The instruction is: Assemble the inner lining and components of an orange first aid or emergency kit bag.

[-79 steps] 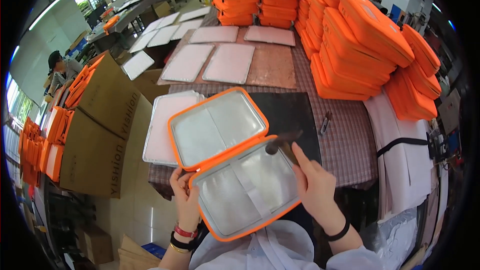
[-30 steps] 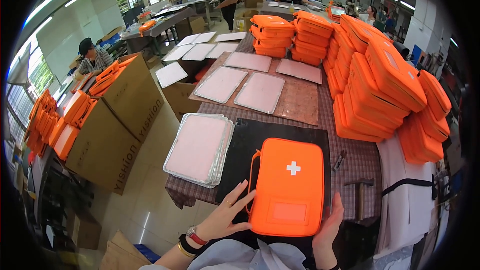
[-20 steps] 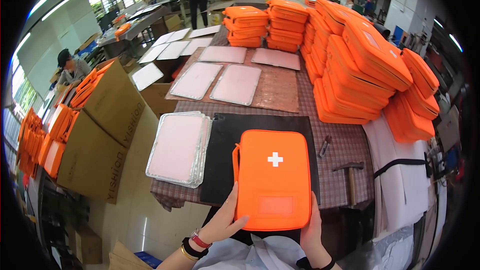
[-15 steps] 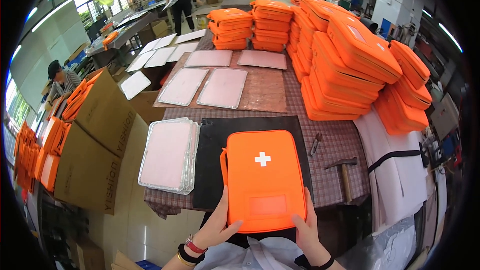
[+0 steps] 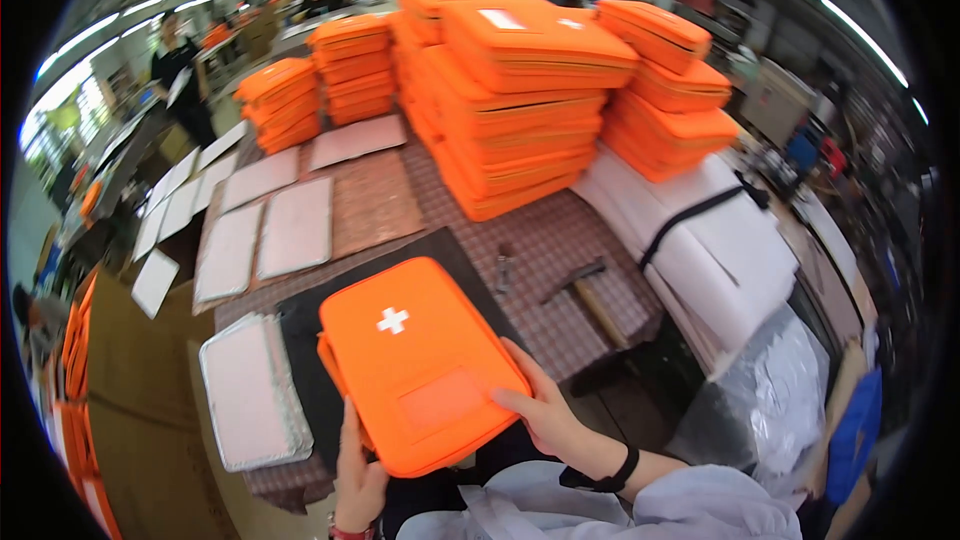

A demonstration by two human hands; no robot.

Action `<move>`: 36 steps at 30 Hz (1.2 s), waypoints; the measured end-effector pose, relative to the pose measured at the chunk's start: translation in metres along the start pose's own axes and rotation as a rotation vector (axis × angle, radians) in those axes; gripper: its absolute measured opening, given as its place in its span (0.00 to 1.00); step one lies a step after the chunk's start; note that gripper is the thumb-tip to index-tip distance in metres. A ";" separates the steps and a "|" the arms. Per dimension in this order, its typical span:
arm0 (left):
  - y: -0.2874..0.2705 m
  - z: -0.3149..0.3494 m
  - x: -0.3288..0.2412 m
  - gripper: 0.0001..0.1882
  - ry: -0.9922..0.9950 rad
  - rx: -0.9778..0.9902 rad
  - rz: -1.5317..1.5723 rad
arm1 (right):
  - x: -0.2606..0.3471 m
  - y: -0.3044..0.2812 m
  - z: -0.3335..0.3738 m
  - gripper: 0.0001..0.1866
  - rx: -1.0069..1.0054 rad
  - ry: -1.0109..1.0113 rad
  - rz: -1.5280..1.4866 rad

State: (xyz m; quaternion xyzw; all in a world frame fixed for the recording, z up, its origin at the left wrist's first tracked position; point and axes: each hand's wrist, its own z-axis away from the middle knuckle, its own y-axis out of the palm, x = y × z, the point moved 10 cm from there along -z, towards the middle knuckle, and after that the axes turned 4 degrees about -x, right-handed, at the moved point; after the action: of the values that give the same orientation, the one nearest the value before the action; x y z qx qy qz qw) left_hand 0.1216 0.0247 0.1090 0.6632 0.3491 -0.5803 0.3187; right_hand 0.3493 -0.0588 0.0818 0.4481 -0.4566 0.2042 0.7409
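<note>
An orange first-aid case [image 5: 375,365] with a white cross and a clear window is held in front of me, over the black mat [image 5: 300,312]. My left hand [image 5: 358,475] grips its lower left edge, the fingers partly under it. On the right edge, my right hand [image 5: 545,405] has its thumb on top near the window and its other fingers around the side. Left of the mat lies a stack of pale pink panels with silvery edges [image 5: 250,395].
Tall piles of orange cases [image 5: 520,130] stand at the table's far right. A hammer [image 5: 595,310] and a small cutter-like tool [image 5: 503,268] lie right of the mat. More pink panels [image 5: 295,228] rest beyond it. White sheet material [image 5: 710,230] borders the right; a cardboard box [image 5: 140,410] stands left.
My view has swung to the right, so the table appears turned and shifted left. Both hands still hold the case, which now looks tilted; my left hand sits lower along its edge.
</note>
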 end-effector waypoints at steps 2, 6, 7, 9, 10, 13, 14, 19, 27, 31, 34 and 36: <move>0.001 0.003 -0.005 0.39 0.062 0.030 -0.099 | -0.001 -0.005 0.001 0.43 0.052 0.187 -0.130; -0.048 -0.008 0.017 0.32 0.046 -0.154 -0.911 | 0.025 -0.046 0.013 0.37 -0.004 0.248 -0.234; -0.052 -0.009 0.032 0.29 0.050 -0.179 -1.016 | 0.034 -0.055 0.019 0.35 -0.003 0.212 -0.271; -0.046 -0.006 0.040 0.29 0.088 -0.178 -1.186 | 0.060 -0.079 0.031 0.34 -0.052 0.113 -0.297; -0.045 -0.004 0.043 0.29 0.111 -0.195 -1.362 | 0.073 -0.095 0.037 0.33 -0.081 0.053 -0.307; -0.040 -0.004 0.039 0.30 0.154 -0.211 -1.330 | 0.134 -0.152 0.076 0.32 -0.261 -0.185 -0.292; -0.039 -0.005 0.036 0.30 0.149 -0.212 -1.313 | 0.151 -0.174 0.088 0.32 -0.324 -0.264 -0.298; -0.046 -0.003 0.043 0.30 0.161 -0.226 -1.360 | 0.232 -0.246 0.106 0.33 -0.560 -0.692 -0.152; -0.042 -0.002 0.041 0.30 0.155 -0.246 -1.364 | 0.253 -0.392 0.091 0.40 -1.205 -0.672 0.468; -0.042 -0.003 0.043 0.29 0.179 -0.264 -1.348 | 0.254 -0.392 0.094 0.41 -1.361 -0.657 0.563; -0.043 -0.002 0.039 0.29 0.192 -0.271 -1.338 | 0.253 -0.396 0.089 0.40 -1.369 -0.628 0.663; -0.042 -0.002 0.035 0.29 0.184 -0.296 -1.329 | 0.262 -0.393 0.101 0.37 -1.472 -0.649 0.881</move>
State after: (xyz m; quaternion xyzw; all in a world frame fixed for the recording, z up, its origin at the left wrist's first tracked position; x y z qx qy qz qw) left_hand 0.0903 0.0530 0.0741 0.3042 0.7830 -0.5403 -0.0488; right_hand 0.7102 -0.3755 0.1375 -0.3164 -0.7867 -0.0101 0.5300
